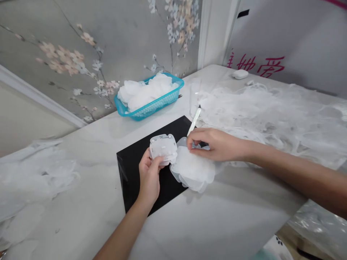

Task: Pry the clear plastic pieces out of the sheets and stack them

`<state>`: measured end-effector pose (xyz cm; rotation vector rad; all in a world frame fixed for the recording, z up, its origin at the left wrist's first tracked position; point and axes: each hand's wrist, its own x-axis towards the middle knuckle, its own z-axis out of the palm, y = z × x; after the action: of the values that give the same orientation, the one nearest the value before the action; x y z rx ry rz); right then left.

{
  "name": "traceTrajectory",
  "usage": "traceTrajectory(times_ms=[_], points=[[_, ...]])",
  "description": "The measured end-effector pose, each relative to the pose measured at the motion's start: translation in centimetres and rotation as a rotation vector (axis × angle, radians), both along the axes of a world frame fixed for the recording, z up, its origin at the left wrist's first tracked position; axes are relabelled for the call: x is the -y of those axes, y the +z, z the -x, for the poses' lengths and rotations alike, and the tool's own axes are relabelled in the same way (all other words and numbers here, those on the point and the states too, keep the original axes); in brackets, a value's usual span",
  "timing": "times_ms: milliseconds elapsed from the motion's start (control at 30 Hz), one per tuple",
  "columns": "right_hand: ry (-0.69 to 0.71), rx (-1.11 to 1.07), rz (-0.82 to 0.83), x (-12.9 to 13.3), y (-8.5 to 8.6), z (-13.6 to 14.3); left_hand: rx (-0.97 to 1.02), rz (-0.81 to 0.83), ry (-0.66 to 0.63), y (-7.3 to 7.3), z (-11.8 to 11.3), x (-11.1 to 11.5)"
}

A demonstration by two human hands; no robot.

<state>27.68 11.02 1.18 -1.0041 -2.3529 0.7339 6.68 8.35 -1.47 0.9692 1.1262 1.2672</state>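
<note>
Clearly: left hand (149, 177) grips sheets (163, 148) (translucent); right hand (206, 142) touching pile (193, 169).

Your pale, veined counter (222, 216) carries a blue basket (151, 108) at upper centre. You have a black sheet (162, 187) mid-frame and crumpled translucent film (271, 119) at right.

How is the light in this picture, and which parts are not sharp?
Head view: soft light, a faint broad shadow on the table under the right forearm; the translucent heap at right looks smeared; the pieces in the left hand show clearer edges; the plastic at lower right has small glints.
</note>
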Motion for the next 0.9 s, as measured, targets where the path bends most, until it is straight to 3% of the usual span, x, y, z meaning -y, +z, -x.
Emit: traceTrajectory(times_ms=[300, 400, 500, 567, 667, 767, 900], points=[[-0.259, -0.654, 0.37, -0.2, 0.6, -0.2, -0.034, 0.008, 0.045, -0.2, 0.2, 0.0], [-0.285, -0.827, 0.496, -0.2, 0.8, -0.1, -0.04, 0.029, -0.002, -0.1, 0.2, 0.0], [-0.195, -0.866, 0.63, 0.1, 0.9, 0.3, -0.046, 0.061, -0.104, -0.1, 0.2, 0.0], [-0.176, -0.886, 0.633, 0.4, 1.0, 0.7, -0.049, 0.071, -0.141, 0.0, 0.3, 0.0], [-0.339, -0.977, 0.567, 1.0, 0.7, 1.3, -0.042, 0.069, -0.198, 0.1, 0.5, 0.0], [-0.427, -0.987, 0.694, 1.5, 0.5, 1.5, -0.013, 0.081, -0.273, 0.2, 0.6, 0.0], [-0.196, -0.877, 0.905, 1.9, 1.0, 1.5, 0.015, 0.12, -0.278, 0.1, 0.7, -0.1]])
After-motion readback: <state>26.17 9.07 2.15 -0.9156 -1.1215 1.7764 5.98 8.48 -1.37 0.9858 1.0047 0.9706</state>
